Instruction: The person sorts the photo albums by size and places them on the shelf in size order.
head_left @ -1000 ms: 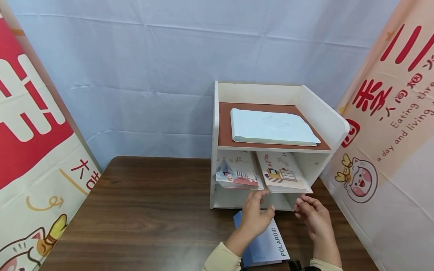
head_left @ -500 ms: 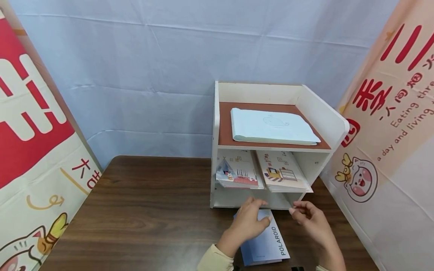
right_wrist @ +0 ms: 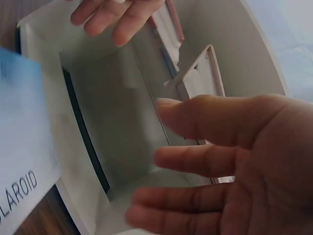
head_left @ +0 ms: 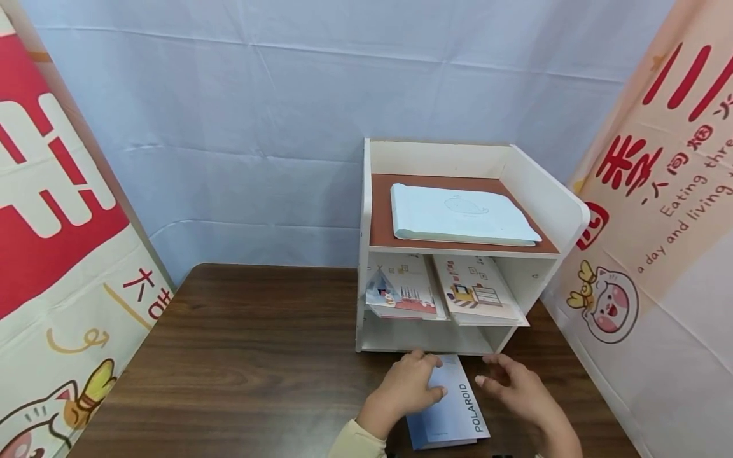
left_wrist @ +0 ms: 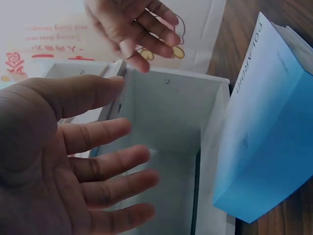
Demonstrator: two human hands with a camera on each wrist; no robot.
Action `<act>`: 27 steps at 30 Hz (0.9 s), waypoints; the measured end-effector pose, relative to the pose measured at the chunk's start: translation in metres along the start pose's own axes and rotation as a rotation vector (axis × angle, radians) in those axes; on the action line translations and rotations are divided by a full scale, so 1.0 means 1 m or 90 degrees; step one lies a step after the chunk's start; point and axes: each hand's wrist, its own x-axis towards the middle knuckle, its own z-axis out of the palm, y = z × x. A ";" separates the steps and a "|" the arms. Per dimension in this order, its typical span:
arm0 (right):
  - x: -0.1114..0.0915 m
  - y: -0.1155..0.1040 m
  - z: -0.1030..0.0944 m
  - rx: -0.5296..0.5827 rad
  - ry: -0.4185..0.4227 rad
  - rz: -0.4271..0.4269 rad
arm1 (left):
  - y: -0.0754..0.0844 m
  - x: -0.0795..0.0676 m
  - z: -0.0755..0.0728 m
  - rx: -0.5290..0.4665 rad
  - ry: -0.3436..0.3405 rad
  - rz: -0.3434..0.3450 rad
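Note:
A blue book-like item lettered POLAROID (head_left: 449, 423) lies on the table in front of the white shelf unit. Over its left side is my left hand (head_left: 403, 389), palm facing inward and fingers loosely spread. My right hand (head_left: 518, 389) hovers just off its right side with fingers apart. Neither hand holds anything. In the left wrist view, the straight fingers of the left hand (left_wrist: 93, 166) show, and the thick blue item (left_wrist: 264, 132) stands out at right. The right wrist view has the right hand (right_wrist: 230, 166) with thumb and fingers parted.
The white shelf unit (head_left: 546, 200) stands at the table's back right. A white pad with a whale drawing (head_left: 458, 213) lies on top. Two illustrated booklets, one left (head_left: 403, 286) and one right (head_left: 478, 289), fill the middle shelf. Printed cloths hang on both sides.
Both hands have come down and back from the booklets on the middle shelf, moving towards the blue item. The booklets and the blue item stay in place.

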 end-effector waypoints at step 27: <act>0.007 0.021 0.033 -0.092 -0.080 0.031 | -0.037 -0.021 0.022 0.057 0.025 -0.031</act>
